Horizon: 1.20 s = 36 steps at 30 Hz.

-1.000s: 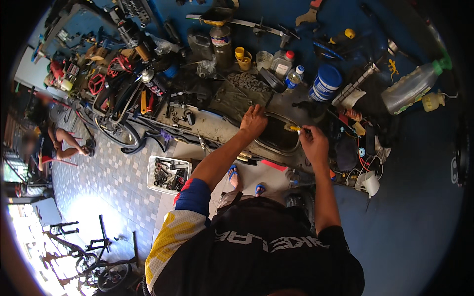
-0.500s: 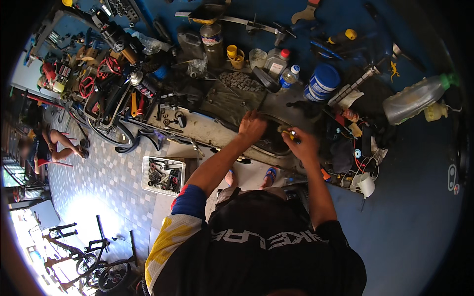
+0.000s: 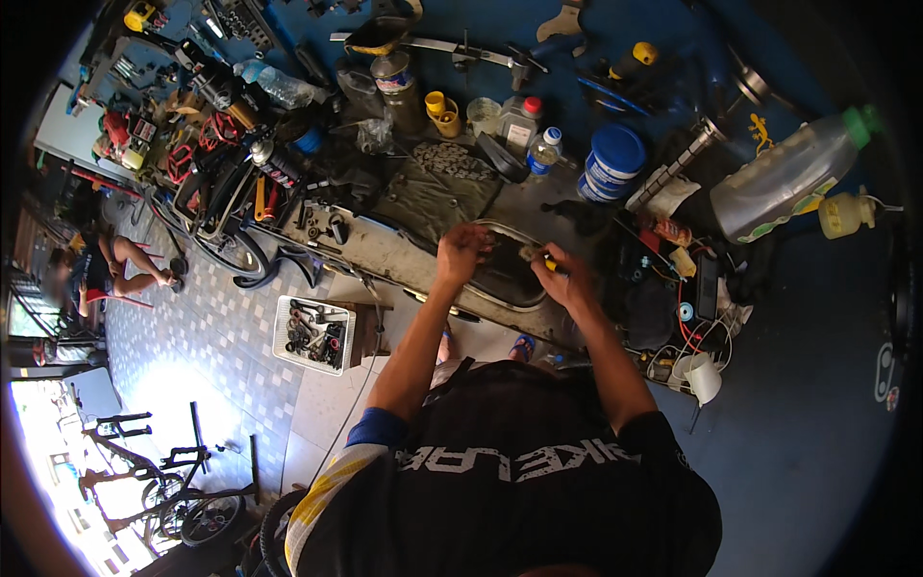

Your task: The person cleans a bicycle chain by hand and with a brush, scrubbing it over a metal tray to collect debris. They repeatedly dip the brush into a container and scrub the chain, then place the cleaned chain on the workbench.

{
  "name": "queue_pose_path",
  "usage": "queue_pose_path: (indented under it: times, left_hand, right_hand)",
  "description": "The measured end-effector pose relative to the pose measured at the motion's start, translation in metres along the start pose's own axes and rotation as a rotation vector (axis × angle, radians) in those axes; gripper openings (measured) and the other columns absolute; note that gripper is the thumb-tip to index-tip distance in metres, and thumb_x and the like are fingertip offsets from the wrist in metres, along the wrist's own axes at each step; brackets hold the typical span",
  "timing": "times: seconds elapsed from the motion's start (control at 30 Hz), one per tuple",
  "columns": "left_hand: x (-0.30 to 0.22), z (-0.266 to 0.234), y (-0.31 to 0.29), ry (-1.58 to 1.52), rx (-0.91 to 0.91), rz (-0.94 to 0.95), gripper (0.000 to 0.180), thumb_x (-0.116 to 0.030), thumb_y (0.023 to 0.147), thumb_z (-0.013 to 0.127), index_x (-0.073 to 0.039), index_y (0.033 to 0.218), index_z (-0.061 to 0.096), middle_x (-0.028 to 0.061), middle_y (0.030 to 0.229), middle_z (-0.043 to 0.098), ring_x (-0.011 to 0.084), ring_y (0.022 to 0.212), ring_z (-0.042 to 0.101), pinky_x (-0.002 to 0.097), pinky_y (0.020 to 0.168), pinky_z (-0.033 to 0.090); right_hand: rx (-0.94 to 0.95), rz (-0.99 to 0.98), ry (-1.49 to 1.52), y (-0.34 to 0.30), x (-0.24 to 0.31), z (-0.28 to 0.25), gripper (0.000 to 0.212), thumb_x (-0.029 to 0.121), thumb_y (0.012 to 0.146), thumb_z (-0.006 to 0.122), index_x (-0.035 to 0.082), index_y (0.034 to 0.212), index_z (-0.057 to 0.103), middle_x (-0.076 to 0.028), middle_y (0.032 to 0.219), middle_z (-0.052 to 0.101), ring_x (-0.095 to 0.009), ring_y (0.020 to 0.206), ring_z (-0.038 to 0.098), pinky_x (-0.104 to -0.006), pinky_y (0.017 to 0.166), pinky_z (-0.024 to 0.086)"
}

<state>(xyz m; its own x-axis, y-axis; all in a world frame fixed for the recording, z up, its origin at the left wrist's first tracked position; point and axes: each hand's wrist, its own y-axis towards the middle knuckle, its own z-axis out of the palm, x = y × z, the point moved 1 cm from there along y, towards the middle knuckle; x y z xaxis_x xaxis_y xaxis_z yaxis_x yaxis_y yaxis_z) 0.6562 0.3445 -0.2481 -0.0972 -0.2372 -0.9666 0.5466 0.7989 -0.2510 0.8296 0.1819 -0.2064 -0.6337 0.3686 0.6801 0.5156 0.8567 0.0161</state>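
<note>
Over a shallow dark tray (image 3: pixel 522 305) with a pale rim, both my hands work close together. My right hand (image 3: pixel 569 281) is closed around a small brush (image 3: pixel 550 263) with a yellow and black handle; its tan bristle end points toward my left hand. At the tray's left side, my left hand (image 3: pixel 461 256) has its fingers curled inward, and whatever they hold is too small and dark to make out. Beyond the hands, a bike chain (image 3: pixel 452 161) lies beside a dark cloth-like sheet (image 3: pixel 433 204) on the bench.
A blue tub (image 3: pixel 613 163), a water bottle (image 3: pixel 544 151) and a red-capped bottle (image 3: pixel 520 123) stand at the back. Cables and a white cup (image 3: pixel 700 377) crowd the right end. Left of me, a white basket (image 3: pixel 285 332) holds metal parts. A person (image 3: pixel 115 260) sits far left.
My right hand and the brush have moved left, nearer my left hand. My left hand has shifted slightly left and its fingers have curled. The whole view has shifted a little.
</note>
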Motion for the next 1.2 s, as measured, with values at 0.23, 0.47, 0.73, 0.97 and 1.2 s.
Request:
queue_pose_path:
  times: [0.23,0.47,0.73,0.97,1.2]
  left_hand:
    - [-0.001,0.017,-0.012,-0.229,-0.085,0.011,0.022,-0.011,0.101,0.061,0.005,0.115,0.065,0.0105,0.101,0.074,0.0159,0.089,0.071,0.0297,0.077,0.06]
    - [-0.009,0.006,-0.009,-0.153,-0.109,0.047,0.021,-0.007,0.1,0.06,0.008,0.113,0.066,0.0102,0.099,0.072,0.0156,0.087,0.071,0.0293,0.078,0.06]
    - [-0.011,0.006,-0.01,-0.108,-0.087,0.036,0.021,-0.005,0.102,0.06,0.008,0.118,0.065,0.0114,0.1,0.073,0.0154,0.088,0.072,0.0287,0.075,0.06]
    - [-0.011,-0.007,-0.004,-0.313,-0.05,-0.072,0.02,-0.002,0.102,0.059,0.006,0.119,0.066,0.0116,0.101,0.072,0.0204,0.088,0.074,0.0321,0.08,0.064]
    - [0.009,-0.019,0.01,-0.318,-0.037,-0.054,0.022,0.003,0.099,0.059,0.007,0.12,0.064,0.0137,0.104,0.07,0.0225,0.089,0.073,0.0336,0.08,0.064]
  right_hand:
    - [0.063,0.18,0.874,0.016,0.046,0.018,0.025,0.031,0.105,0.062,0.006,0.103,0.065,-0.001,0.081,0.07,-0.008,0.072,0.066,-0.0288,0.063,0.051]
    - [0.011,0.039,0.555,0.013,0.06,0.005,0.023,0.027,0.104,0.066,0.004,0.1,0.063,-0.005,0.076,0.064,-0.008,0.074,0.062,-0.0275,0.066,0.05]
    - [0.016,0.064,0.621,0.009,0.068,0.01,0.024,0.026,0.103,0.068,0.003,0.099,0.064,-0.003,0.075,0.064,-0.006,0.072,0.059,-0.0266,0.066,0.048]
    - [0.094,0.154,0.424,-0.002,0.037,0.004,0.028,0.029,0.106,0.061,0.007,0.121,0.07,-0.004,0.078,0.069,-0.016,0.073,0.068,-0.0322,0.067,0.053]
    - [0.01,-0.201,0.164,-0.028,0.018,0.018,0.033,0.032,0.094,0.076,0.006,0.112,0.068,-0.011,0.102,0.074,-0.028,0.091,0.072,-0.0389,0.075,0.055]
